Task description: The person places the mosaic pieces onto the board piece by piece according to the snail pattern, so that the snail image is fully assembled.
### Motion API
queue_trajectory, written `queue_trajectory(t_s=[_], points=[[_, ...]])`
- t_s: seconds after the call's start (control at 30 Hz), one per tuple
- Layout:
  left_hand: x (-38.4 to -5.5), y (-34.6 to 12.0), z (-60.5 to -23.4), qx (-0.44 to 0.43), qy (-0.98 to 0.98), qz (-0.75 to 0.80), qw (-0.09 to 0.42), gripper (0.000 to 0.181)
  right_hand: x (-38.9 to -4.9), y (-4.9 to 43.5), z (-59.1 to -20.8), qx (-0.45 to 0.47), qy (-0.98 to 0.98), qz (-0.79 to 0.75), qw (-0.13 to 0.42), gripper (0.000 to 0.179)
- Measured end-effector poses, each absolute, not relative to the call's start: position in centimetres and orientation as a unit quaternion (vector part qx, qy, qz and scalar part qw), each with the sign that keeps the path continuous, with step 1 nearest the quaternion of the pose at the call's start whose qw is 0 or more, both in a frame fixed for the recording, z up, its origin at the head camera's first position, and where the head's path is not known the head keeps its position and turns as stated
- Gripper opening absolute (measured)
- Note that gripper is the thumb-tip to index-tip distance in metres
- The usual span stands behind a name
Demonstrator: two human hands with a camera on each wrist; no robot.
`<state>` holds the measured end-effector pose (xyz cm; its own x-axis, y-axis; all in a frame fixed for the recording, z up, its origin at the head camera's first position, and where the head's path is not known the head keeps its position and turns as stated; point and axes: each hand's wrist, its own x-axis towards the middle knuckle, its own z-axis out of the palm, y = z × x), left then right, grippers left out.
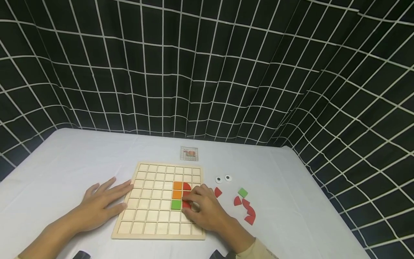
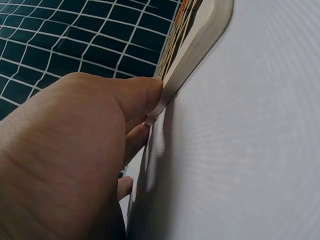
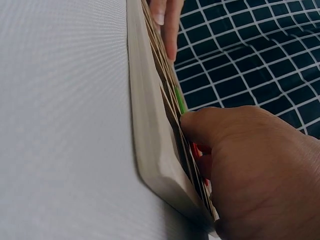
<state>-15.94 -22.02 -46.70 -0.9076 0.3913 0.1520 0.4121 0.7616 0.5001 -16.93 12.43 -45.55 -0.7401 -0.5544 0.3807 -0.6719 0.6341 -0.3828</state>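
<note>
A wooden grid board point(image 1: 156, 216) lies on the table. Two orange square tiles point(image 1: 177, 194) and a green square tile point(image 1: 176, 204) sit in one column of its cells. Beside them is a column of red pieces, the topmost a red quarter-circle point(image 1: 186, 186). My right hand point(image 1: 210, 211) is over the board, thumb and index finger pinching the lowest red piece point(image 1: 186, 204), whose outline is partly covered. With its fingers extended, my left hand point(image 1: 101, 205) rests on the table and touches the board's left edge, thumb at the rim in the left wrist view.
Right of the board lie several loose red pieces point(image 1: 250, 210), a green tile point(image 1: 243, 192) and two eye discs point(image 1: 228, 178). A small picture card point(image 1: 189, 153) lies behind the board. A dark curtain with white grid lines point(image 1: 161, 72) surrounds the white table point(image 1: 291, 216).
</note>
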Motion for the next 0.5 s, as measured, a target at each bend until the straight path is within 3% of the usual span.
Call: queue_trajectory(t_s=[0.5], points=[[-15.9,-22.0,-47.1,-0.225,-0.934,-0.275,0.037,0.049,-16.9,13.7,-44.4,0.321,-0.853,0.393,0.122,0.020]])
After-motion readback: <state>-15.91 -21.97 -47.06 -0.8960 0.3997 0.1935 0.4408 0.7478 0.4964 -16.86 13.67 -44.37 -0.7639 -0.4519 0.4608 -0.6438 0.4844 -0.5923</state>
